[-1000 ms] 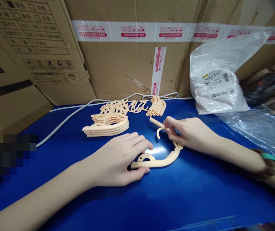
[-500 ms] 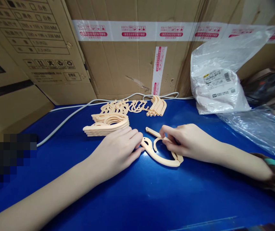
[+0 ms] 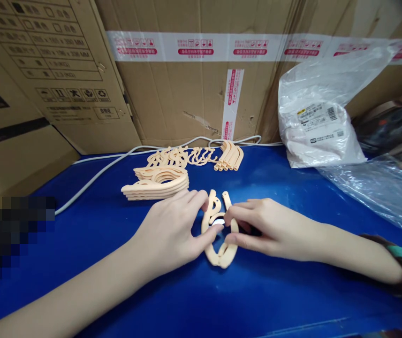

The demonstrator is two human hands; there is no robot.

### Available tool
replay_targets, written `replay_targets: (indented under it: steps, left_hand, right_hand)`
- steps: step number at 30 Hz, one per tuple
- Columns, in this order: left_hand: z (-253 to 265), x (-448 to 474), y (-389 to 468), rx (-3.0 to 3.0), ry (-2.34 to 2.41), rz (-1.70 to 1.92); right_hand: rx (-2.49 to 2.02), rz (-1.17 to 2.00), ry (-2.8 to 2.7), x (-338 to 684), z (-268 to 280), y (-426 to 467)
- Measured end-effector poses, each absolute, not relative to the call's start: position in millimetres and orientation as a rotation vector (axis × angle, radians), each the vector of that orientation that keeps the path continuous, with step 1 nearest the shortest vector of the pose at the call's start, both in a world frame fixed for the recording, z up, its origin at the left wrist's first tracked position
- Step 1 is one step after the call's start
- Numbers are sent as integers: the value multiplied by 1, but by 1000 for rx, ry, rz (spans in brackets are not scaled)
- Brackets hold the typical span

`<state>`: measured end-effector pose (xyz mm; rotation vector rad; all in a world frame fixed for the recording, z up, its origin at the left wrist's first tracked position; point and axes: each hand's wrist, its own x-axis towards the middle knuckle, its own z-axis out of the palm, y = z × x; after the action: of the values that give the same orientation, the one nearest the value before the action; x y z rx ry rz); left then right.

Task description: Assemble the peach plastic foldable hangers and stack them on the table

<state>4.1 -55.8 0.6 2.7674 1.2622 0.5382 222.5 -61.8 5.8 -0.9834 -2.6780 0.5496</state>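
A cream plastic folding hanger (image 3: 219,261) lies on the blue tabletop in front of me, its two arms turned up into a narrow U. My left hand (image 3: 172,227) is closed on its left arm, fingers behind and thumb reaching into the loop. On the other side, my right hand (image 3: 271,230) pinches the right arm between thumb and fingers. Part of a curved hook shows between the arms; my fingertips cover the rest. Just beyond my left hand sits a stack of folded hangers (image 3: 155,187).
Behind the stack lie loose hanger hooks (image 3: 201,156) and a bundle of curved hanger arms (image 3: 229,156). A white cable (image 3: 107,170) runs along the back by cardboard boxes (image 3: 186,98). At right are a labelled plastic bag (image 3: 320,126) and clear plastic film (image 3: 383,188).
The hanger has turned upright in my view and come nearer, its arms drawn closer together. My right hand has shifted left and down; my left thumb now reaches inside the loop.
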Motion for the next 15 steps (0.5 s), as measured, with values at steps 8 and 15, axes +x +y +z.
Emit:
replay_targets:
  steps: [8,15]
  left_hand:
    - [-2,6,-55,2647,1197,565]
    - [-3,-5,-44,2836,953,493]
  right_hand:
    - [-788,481,-2791,221,4,-67]
    - [-870,147,-2806,226,3,-62]
